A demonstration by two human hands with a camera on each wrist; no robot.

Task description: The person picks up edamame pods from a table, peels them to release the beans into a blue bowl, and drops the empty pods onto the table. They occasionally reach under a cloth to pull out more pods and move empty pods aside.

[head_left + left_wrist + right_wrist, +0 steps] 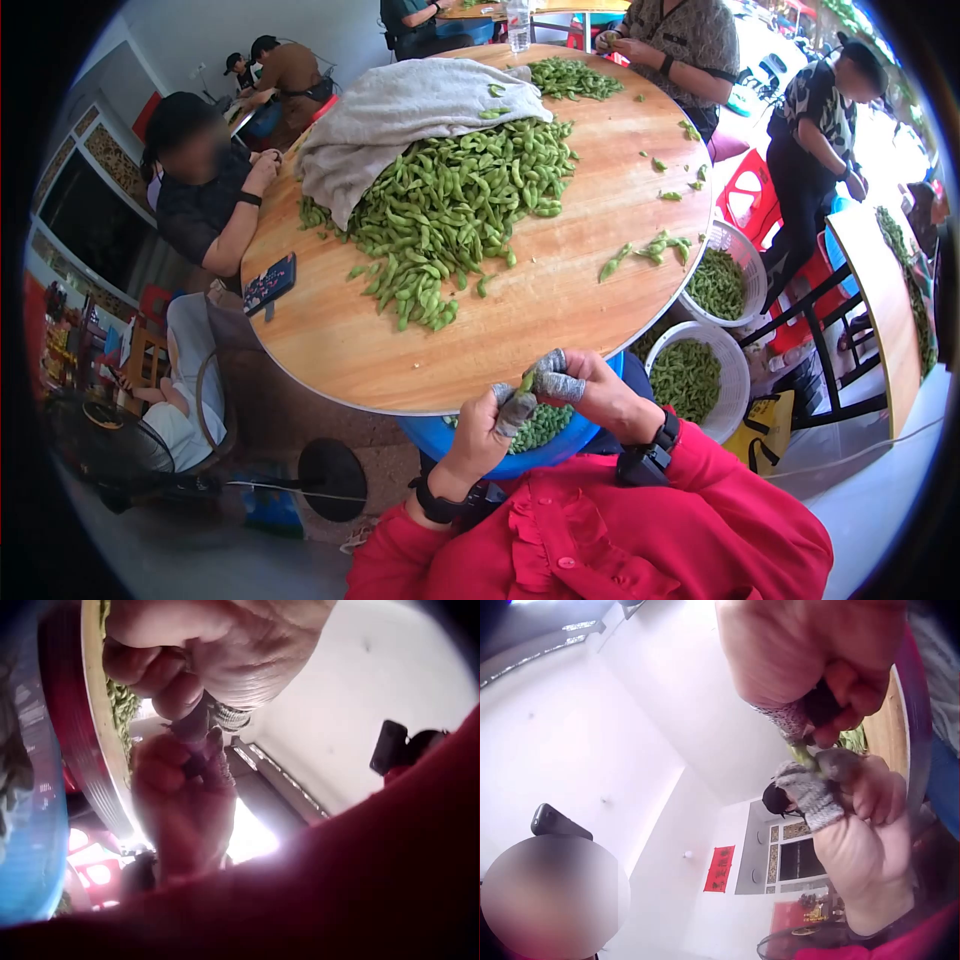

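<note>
Your L hand [476, 436] & R hand [596, 394], fingers curled, pinch 1 green pod [527, 381] btwn them; 1 blue basin [425, 432] w/ beans [540, 427] below; 2 white baskets [738, 388] beside surface [560, 310].

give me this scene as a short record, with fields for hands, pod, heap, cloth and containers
left hand: pinches a green pod
right hand: pinches the same pod
fingertip wear: grey finger covers on both hands
heap: many pods on a round wooden table
cloth: grey cloth partly over the heap
basin: blue basin below the table edge, holding small green beans
baskets: two white baskets, both holding pods
</note>
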